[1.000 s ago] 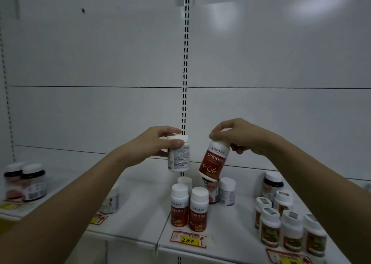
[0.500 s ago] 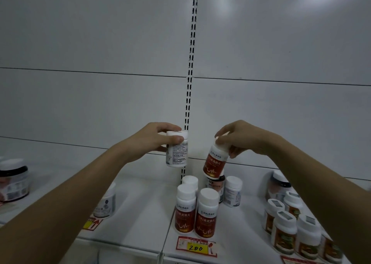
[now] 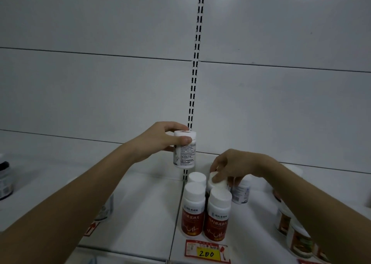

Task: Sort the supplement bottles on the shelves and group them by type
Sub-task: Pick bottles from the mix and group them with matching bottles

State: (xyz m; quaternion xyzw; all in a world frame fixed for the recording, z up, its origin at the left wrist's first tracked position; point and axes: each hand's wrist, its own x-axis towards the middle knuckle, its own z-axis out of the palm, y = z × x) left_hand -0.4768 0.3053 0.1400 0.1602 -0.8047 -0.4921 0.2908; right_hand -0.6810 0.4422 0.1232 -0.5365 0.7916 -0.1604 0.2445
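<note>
A white bottle (image 3: pixel 184 151) with small printed text on its label is held upright in the air by the left hand (image 3: pixel 160 141), above the shelf (image 3: pixel 140 213) and just in front of the slotted upright (image 3: pixel 195 63) in the back wall. The left fingers (image 3: pixel 185 139) wrap round its cap and upper body, thumb across the front.

Lower and to the right, the right hand (image 3: pixel 232 167) reaches down to the cap of a bottle (image 3: pixel 217 180) in the second row of a small cluster. Its fingers curl over that cap and pinch it; the bottle's body is hidden behind the front row, so its label cannot be read.

The cluster stands on the shelf just right of the seam between two shelf boards. In front are two red-label bottles (image 3: pixel 193 213) with white caps, side by side and touching. Behind the left one, another white cap (image 3: pixel 197 178) shows. A white-label bottle (image 3: pixel 240 191) stands just behind and to the right, partly under the right hand.

A price tag (image 3: pixel 207 250) reading 200 sits on the shelf edge below the red pair. At far right, under the right forearm, several white-capped bottles with brown and green labels (image 3: pixel 299 241) stand grouped. At far left, a dark jar (image 3: pixel 5 179) is cut off by the frame edge, and a pale bottle (image 3: pixel 105 209) shows behind the left forearm.
</note>
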